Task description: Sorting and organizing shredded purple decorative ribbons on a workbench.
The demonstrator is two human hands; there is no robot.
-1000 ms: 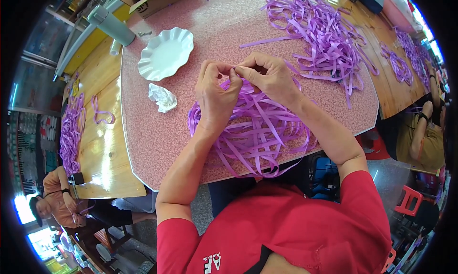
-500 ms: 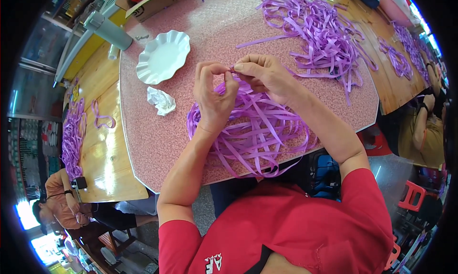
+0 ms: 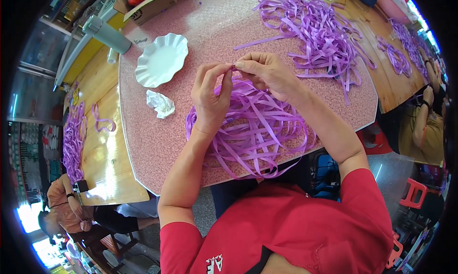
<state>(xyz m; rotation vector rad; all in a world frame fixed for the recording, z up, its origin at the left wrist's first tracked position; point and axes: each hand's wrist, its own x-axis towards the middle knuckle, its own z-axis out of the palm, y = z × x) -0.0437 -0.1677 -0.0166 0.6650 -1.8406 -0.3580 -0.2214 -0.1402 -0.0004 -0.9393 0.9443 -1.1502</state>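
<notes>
My left hand (image 3: 210, 95) and my right hand (image 3: 267, 76) meet fingertip to fingertip above the table. Both pinch a small dark purple-red piece (image 3: 234, 68); it is too small and too covered by the fingers to tell what it is. Just below them, a loose heap of shiny purple ribbon (image 3: 260, 126) spreads to the table's near edge, with some loops hanging over it. My left wrist and fingers hide part of this heap. A bigger tangle of purple ribbon (image 3: 315, 35) lies at the far right, beyond my right hand.
On the left of the pink speckled table (image 3: 148, 140) are a white scalloped plate (image 3: 162, 59) and a crumpled white tissue (image 3: 161, 103). Behind them stand a grey-green bottle (image 3: 107, 34) and a cardboard box (image 3: 150, 7). People sit at wooden tables on both sides.
My left fingers have straightened a little, and the pinched piece stays between both hands' fingertips. The ribbon heaps look much the same.
</notes>
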